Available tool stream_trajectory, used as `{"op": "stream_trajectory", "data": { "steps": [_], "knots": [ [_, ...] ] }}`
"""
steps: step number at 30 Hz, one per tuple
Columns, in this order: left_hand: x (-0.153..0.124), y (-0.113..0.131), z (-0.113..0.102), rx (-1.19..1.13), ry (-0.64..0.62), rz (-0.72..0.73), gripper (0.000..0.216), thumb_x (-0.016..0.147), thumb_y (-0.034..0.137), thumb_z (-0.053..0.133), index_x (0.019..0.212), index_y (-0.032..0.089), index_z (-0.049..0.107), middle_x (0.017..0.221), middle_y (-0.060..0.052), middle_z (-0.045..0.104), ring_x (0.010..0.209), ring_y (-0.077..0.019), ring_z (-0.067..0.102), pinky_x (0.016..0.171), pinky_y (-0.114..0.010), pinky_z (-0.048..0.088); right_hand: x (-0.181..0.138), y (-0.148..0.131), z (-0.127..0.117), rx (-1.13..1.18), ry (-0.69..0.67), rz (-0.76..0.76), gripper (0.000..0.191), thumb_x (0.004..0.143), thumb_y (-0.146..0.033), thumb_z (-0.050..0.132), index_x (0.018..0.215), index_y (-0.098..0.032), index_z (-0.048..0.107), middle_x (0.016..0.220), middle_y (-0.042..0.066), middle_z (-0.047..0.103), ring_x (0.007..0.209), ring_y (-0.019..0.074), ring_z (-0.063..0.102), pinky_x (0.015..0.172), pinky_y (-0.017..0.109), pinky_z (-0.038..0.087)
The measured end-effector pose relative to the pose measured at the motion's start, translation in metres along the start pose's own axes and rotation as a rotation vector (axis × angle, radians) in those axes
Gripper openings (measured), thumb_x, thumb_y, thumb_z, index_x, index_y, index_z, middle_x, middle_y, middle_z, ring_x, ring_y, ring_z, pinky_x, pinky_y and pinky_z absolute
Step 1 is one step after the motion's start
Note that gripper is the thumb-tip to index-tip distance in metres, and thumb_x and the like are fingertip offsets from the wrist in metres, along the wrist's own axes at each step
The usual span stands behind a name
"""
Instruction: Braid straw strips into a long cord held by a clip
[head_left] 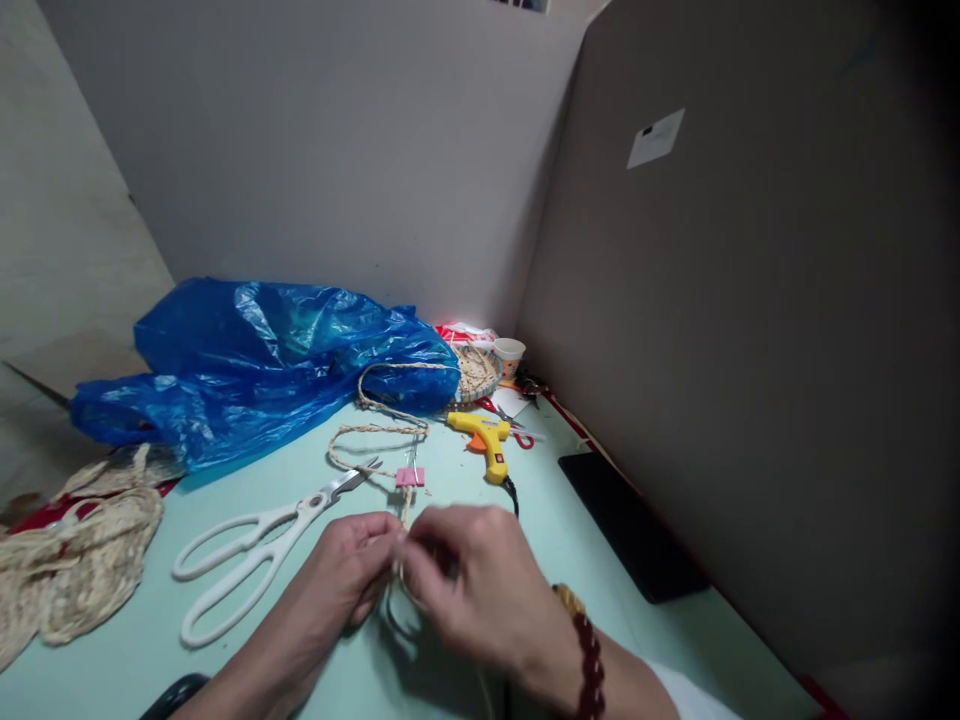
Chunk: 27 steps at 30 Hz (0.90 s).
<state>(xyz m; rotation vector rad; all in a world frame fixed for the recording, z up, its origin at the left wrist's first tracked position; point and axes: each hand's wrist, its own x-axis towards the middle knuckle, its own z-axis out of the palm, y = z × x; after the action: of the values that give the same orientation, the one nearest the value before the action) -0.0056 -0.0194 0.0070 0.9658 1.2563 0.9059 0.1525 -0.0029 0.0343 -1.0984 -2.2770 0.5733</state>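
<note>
Near the front middle of the table, my left hand (352,562) pinches a straw-coloured braided cord (407,505). My right hand (484,575) is closed on the cord's strands right beside the left fingertips; loose strands hang below. Just beyond my fingers, a pink binder clip (410,477) grips the cord. From the clip the cord loops back over the table towards a blue plastic bag. White-handled scissors (304,512) lie partly open to the left, their tips near the cord. My fingers hide the exact working point.
A yellow glue gun (491,440) lies right of the clip. Behind are the blue bag (277,365), a woven basket (474,372) and a paper cup (510,352). A black flat object (630,525) lies right; coiled straw braid (105,555) sits left. Grey partitions (360,150) border the table.
</note>
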Motion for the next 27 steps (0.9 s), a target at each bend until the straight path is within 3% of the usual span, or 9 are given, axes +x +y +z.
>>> {"op": "stream_trajectory", "data": {
  "steps": [2,3,6,8,11,14,19,27],
  "knots": [
    [-0.002,0.005,0.000,0.014,0.006,0.003,0.029,0.074,0.046,0.065,0.072,0.018,0.057,0.043,0.013,0.028,0.041,-0.0051,0.013,0.040,-0.019,0.009,0.009,0.007,-0.010,0.193,0.069,0.125,0.027,0.093,-0.035,0.049,0.084,-0.017,0.065,0.080,0.004,0.069,0.074,0.0147,0.060,0.068,0.025,0.040],
    [-0.003,0.007,-0.001,0.027,0.009,0.006,0.029,0.075,0.046,0.064,0.073,0.018,0.058,0.043,0.014,0.027,0.041,-0.0052,0.013,0.040,-0.019,0.009,0.013,0.012,-0.011,0.305,0.030,0.161,0.027,0.094,-0.036,0.048,0.086,-0.016,0.065,0.082,0.004,0.068,0.075,0.0145,0.059,0.069,0.025,0.040],
    [-0.002,0.008,-0.001,0.069,-0.011,0.027,0.028,0.074,0.045,0.063,0.070,0.018,0.058,0.045,0.010,0.039,0.041,-0.0052,0.017,0.040,-0.019,0.010,0.016,0.022,-0.001,0.752,-0.293,0.246,0.027,0.093,-0.037,0.048,0.082,-0.015,0.058,0.075,0.003,0.062,0.064,0.0116,0.056,0.063,0.023,0.043],
    [0.000,0.007,-0.002,0.103,-0.030,0.042,0.026,0.074,0.041,0.063,0.067,0.017,0.057,0.047,0.008,0.046,0.042,-0.0055,0.021,0.041,-0.019,0.012,0.015,0.025,0.010,0.907,-0.382,0.298,0.025,0.091,-0.037,0.050,0.080,-0.015,0.054,0.073,0.001,0.057,0.055,0.0085,0.048,0.053,0.020,0.039],
    [0.000,0.006,-0.005,0.182,-0.050,0.105,0.020,0.076,0.035,0.060,0.067,0.017,0.060,0.054,0.005,0.053,0.049,-0.0087,0.036,0.047,-0.019,0.025,0.012,0.024,0.018,0.856,-0.326,0.332,0.025,0.090,-0.037,0.052,0.077,-0.016,0.054,0.071,-0.001,0.054,0.049,0.0060,0.036,0.044,0.018,0.028],
    [-0.001,0.007,-0.007,0.286,-0.049,0.179,0.017,0.076,0.031,0.057,0.069,0.017,0.062,0.068,0.001,0.060,0.066,-0.0151,0.049,0.061,-0.023,0.036,0.012,0.024,0.017,0.722,-0.273,0.265,0.029,0.091,-0.033,0.050,0.071,-0.014,0.058,0.066,-0.001,0.054,0.054,0.0069,0.038,0.050,0.019,0.029],
    [-0.002,0.010,-0.007,0.553,0.034,0.239,0.024,0.082,0.037,0.046,0.074,0.018,0.059,0.073,-0.001,0.060,0.074,-0.0216,0.054,0.066,-0.029,0.037,0.012,0.030,0.017,0.569,-0.138,0.134,0.028,0.090,-0.028,0.052,0.072,-0.014,0.069,0.067,-0.001,0.060,0.066,0.0111,0.048,0.063,0.022,0.035],
    [-0.005,0.010,-0.004,0.728,0.107,0.219,0.031,0.085,0.041,0.041,0.063,0.021,0.051,0.062,0.002,0.052,0.064,-0.0186,0.049,0.058,-0.027,0.032,0.012,0.024,0.022,0.754,-0.014,0.299,0.019,0.079,-0.025,0.063,0.074,-0.013,0.077,0.072,0.004,0.068,0.069,0.0131,0.054,0.063,0.022,0.038]
  ]
}}
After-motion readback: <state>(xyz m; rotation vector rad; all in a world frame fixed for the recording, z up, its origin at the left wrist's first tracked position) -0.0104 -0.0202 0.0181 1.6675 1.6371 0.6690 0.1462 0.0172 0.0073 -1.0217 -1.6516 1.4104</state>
